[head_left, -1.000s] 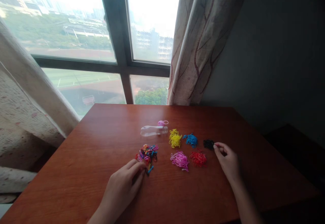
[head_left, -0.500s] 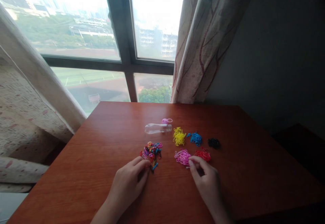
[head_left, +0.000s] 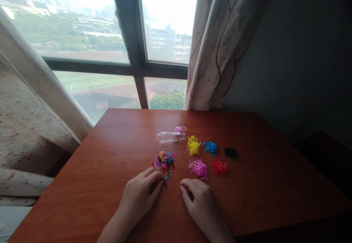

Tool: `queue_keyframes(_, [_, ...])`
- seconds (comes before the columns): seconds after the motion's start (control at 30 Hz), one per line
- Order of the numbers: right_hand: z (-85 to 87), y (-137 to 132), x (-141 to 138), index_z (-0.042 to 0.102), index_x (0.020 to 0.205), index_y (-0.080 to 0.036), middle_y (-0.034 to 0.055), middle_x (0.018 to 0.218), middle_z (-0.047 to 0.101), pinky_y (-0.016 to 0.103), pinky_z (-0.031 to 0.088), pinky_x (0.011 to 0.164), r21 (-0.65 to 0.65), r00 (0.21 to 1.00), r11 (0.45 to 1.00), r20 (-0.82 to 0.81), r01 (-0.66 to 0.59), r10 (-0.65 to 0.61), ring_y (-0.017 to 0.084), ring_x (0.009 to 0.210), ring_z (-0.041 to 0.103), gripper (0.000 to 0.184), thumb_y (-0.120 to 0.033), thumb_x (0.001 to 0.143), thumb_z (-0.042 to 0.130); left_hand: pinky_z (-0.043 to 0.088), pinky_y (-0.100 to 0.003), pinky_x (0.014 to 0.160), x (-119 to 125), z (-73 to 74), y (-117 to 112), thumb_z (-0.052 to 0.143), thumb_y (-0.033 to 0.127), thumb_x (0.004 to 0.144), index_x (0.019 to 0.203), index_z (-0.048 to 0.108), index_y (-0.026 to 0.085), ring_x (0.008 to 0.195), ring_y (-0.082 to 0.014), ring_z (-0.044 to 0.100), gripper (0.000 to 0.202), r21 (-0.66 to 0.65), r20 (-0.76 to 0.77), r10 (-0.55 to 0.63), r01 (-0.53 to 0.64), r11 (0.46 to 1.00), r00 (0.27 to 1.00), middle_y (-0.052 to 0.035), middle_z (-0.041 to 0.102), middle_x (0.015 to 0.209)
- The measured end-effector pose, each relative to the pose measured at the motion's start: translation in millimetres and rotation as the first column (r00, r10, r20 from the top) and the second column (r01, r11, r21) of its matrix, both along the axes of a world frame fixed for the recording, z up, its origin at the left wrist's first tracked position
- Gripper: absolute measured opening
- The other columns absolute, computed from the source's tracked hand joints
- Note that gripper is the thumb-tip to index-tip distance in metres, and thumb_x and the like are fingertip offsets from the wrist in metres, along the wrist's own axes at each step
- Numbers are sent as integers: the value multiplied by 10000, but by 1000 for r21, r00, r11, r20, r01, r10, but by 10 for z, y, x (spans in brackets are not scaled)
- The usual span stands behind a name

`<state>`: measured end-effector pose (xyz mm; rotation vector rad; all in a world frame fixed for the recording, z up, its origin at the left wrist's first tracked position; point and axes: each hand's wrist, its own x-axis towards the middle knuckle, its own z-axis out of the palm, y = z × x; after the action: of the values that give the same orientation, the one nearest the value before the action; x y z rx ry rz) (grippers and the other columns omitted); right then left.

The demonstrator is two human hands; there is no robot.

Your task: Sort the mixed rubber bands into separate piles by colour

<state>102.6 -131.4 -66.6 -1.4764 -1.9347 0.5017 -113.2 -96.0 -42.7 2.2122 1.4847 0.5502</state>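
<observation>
A mixed pile of coloured rubber bands (head_left: 164, 160) lies on the red-brown table (head_left: 110, 162). My left hand (head_left: 140, 197) rests just below that pile, fingers curled, fingertips touching a band at its near edge. My right hand (head_left: 199, 203) lies to the right of it, fingers curled against the table, nothing visible in it. Sorted small heaps sit beyond: yellow (head_left: 194, 145), blue (head_left: 211, 147), black (head_left: 231, 152), pink (head_left: 198, 167) and red (head_left: 219, 166).
A clear small bottle (head_left: 170, 137) lies on its side behind the piles, with a pink cap (head_left: 180, 129) beside it. Curtains (head_left: 220, 41) hang left and right of the window (head_left: 162, 22). A dark wall stands to the right.
My right hand has left the black heap, passed the red and pink heaps, and come left toward the mixed pile. The left hand has stayed put.
</observation>
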Motion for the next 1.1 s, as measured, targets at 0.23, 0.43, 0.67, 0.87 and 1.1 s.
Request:
queue_keyframes(0.23, [-21, 6, -1, 658, 911, -236, 7, 818, 691, 256, 441, 716, 0, 1000, 1000, -6, -1, 1, 171, 745, 642, 183, -134, 897, 507, 482, -238, 749, -8, -15, 4, 511, 251, 915, 918, 663, 280, 886, -159, 673, 155, 8, -8, -13, 13, 1000, 1000, 18, 702, 997])
queue_keyframes(0.43, [0, 12, -2, 662, 902, -235, 0, 804, 692, 244, 444, 711, 13, 1000, 1000, 1, 2, -2, 162, 738, 646, 180, -130, 893, 516, 486, -228, 727, -11, -9, 8, 509, 264, 919, 882, 663, 266, 850, -154, 675, 158, 42, -10, -33, 34, 999, 999, 9, 709, 962])
queue_keyframes(0.67, [9, 8, 0, 659, 902, -231, 9, 802, 691, 254, 446, 701, 9, 1000, 1000, -8, -2, 2, 169, 733, 643, 185, -145, 907, 495, 482, -234, 727, -3, 30, -7, 506, 260, 919, 876, 653, 263, 844, -155, 667, 153, 48, -10, -36, 37, 998, 999, 7, 703, 949])
queue_keyframes(0.87, [13, 9, -6, 655, 906, -232, 12, 821, 695, 258, 444, 715, -7, 1000, 1000, 0, -2, 2, 172, 753, 645, 185, -139, 902, 495, 471, -238, 704, 17, 51, -19, 508, 295, 923, 899, 642, 263, 821, -157, 660, 140, 35, -48, -20, 22, 999, 999, 3, 695, 937])
queue_keyframes(1.1, [31, 14, -6, 659, 915, -230, 7, 819, 694, 253, 440, 711, -5, 1000, 1000, -1, -5, 5, 167, 747, 643, 186, -134, 906, 499, 468, -253, 701, 102, 5, -5, 465, 282, 946, 900, 624, 250, 831, -174, 656, 169, 24, -105, -20, 22, 999, 994, -12, 675, 946])
